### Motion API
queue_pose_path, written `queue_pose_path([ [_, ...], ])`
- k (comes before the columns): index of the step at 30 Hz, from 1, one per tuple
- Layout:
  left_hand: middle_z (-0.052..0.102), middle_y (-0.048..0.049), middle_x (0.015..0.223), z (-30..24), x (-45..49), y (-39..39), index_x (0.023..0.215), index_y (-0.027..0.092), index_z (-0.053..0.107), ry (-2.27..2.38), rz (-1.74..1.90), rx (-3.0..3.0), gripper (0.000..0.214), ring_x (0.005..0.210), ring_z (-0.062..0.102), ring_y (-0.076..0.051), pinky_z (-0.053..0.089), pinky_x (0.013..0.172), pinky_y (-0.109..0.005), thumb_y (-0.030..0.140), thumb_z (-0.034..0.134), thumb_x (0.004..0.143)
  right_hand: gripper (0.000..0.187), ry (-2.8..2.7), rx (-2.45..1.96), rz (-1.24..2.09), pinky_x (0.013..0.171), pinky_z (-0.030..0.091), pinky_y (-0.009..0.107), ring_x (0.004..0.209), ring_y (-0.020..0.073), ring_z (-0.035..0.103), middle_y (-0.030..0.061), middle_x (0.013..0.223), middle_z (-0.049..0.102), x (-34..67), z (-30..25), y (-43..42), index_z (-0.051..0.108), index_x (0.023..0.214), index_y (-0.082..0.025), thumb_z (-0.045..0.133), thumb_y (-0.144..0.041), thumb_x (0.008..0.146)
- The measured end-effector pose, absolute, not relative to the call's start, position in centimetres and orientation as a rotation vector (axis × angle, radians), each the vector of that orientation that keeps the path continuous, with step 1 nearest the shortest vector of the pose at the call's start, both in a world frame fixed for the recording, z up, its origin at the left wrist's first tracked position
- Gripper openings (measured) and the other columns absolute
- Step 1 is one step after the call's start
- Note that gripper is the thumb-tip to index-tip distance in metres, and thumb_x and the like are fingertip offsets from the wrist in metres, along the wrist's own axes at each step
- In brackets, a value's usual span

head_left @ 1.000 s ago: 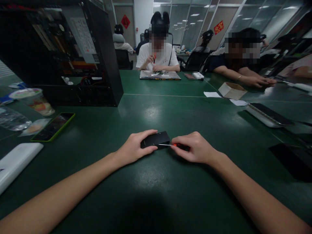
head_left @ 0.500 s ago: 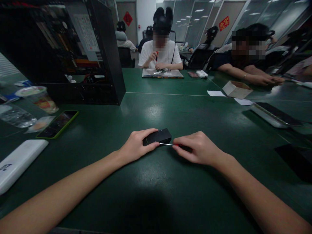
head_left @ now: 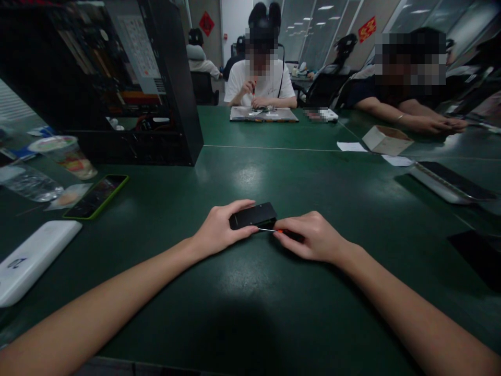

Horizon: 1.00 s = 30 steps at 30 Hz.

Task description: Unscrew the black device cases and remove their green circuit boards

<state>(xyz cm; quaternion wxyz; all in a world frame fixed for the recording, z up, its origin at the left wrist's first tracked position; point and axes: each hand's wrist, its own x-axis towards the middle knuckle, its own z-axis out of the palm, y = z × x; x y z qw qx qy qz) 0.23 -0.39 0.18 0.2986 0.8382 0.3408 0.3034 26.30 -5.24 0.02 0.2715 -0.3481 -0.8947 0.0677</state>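
Observation:
A small black rectangular box point(head_left: 255, 215) lies on the green table in the middle of the view. My left hand point(head_left: 225, 223) grips its left end, fingers along the far side and thumb along the near side. Pinched in my right hand point(head_left: 309, 234) is a screwdriver point(head_left: 268, 230) with a thin metal shaft and a red-and-black handle. Its shaft runs along the near side of the box, and the tip meets the box beside my left thumb. Whether the tip sits in a gap or a screw, I cannot tell.
An open black computer case point(head_left: 172, 94) stands at the back left. Left are a phone point(head_left: 97, 196), a plastic cup point(head_left: 64, 154), a bottle point(head_left: 33, 180) and a white power bank point(head_left: 39, 261). Right are a small box point(head_left: 385, 140) and a flat device point(head_left: 454, 181). People sit opposite.
My right hand has come slightly closer to the black box with the screwdriver, and less of the shaft shows. My left hand keeps its grip. The whole view has shifted a little.

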Motion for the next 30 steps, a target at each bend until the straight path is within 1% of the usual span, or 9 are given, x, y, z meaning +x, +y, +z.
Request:
queue_pose_path([
  [1, 0.075, -0.0079, 0.122, 0.2, 0.3, -0.4, 0.130, 0.019, 0.064, 0.931, 0.792, 2.222, 0.052, 0.108, 0.072, -0.026, 0.056, 0.095, -0.036, 0.039, 0.078, 0.084, 0.018, -2.430, -0.921, 0.153, 0.053, 0.042, 0.024, 0.054, 0.0103, 0.063, 0.0013, 0.072, 0.073, 26.5, 0.3, -5.3, 0.070, 0.098, -0.018, 0.054, -0.026, 0.100],
  [4, 0.077, -0.0058, 0.107, 0.3, 0.4, -0.6, 0.118, 0.018, 0.069, 1.027, 0.731, 2.218, 0.044, 0.091, 0.073, -0.024, 0.057, 0.081, -0.035, 0.044, 0.078, 0.084, 0.019, -2.454, -0.920, 0.081, 0.054, 0.043, 0.025, 0.056, 0.0118, 0.065, 0.0031, 0.077, 0.076, 26.6, 0.7, -5.4, 0.070, 0.100, -0.018, 0.053, -0.026, 0.100],
  [6, 0.077, -0.0049, 0.103, 0.3, 0.4, -0.6, 0.115, 0.018, 0.070, 1.043, 0.720, 2.210, 0.041, 0.087, 0.072, -0.023, 0.056, 0.077, -0.034, 0.044, 0.078, 0.084, 0.020, -2.451, -0.940, 0.061, 0.055, 0.042, 0.026, 0.056, 0.0120, 0.065, 0.0031, 0.077, 0.076, 26.5, 0.6, -5.5, 0.070, 0.100, -0.018, 0.052, -0.026, 0.100],
  [11, 0.077, -0.0049, 0.106, 0.3, 0.3, -0.4, 0.116, 0.019, 0.070, 0.997, 0.751, 2.161, 0.041, 0.091, 0.072, -0.023, 0.055, 0.078, -0.033, 0.042, 0.079, 0.083, 0.021, -2.406, -0.962, 0.071, 0.054, 0.042, 0.025, 0.054, 0.0114, 0.063, 0.0018, 0.071, 0.072, 25.8, -0.4, -5.6, 0.070, 0.098, -0.018, 0.052, -0.027, 0.101],
  [17, 0.077, -0.0063, 0.110, 0.3, 0.2, -0.2, 0.117, 0.019, 0.070, 1.012, 0.751, 2.180, 0.042, 0.096, 0.072, -0.025, 0.054, 0.082, -0.036, 0.043, 0.078, 0.084, 0.021, -2.372, -0.975, 0.185, 0.055, 0.042, 0.024, 0.055, 0.0108, 0.062, 0.0021, 0.073, 0.072, 25.4, -1.4, -5.2, 0.069, 0.099, -0.017, 0.051, -0.028, 0.101],
  [25, 0.076, -0.0053, 0.111, 0.5, 0.3, -0.5, 0.119, 0.019, 0.069, 0.943, 0.754, 2.209, 0.042, 0.097, 0.071, -0.024, 0.054, 0.085, -0.035, 0.040, 0.078, 0.084, 0.019, -2.479, -0.863, -0.035, 0.053, 0.041, 0.026, 0.054, 0.0115, 0.061, 0.0016, 0.070, 0.071, 26.5, 0.4, -5.4, 0.069, 0.099, -0.016, 0.052, -0.025, 0.101],
  [30, 0.076, -0.0061, 0.109, 0.5, 0.3, -0.6, 0.119, 0.017, 0.070, 0.931, 0.840, 2.139, 0.041, 0.095, 0.071, -0.023, 0.054, 0.083, -0.033, 0.036, 0.078, 0.084, 0.022, -2.461, -0.971, -0.121, 0.055, 0.043, 0.027, 0.055, 0.0128, 0.062, 0.0032, 0.073, 0.073, 28.5, 1.1, -5.1, 0.071, 0.101, -0.018, 0.052, -0.028, 0.100],
])
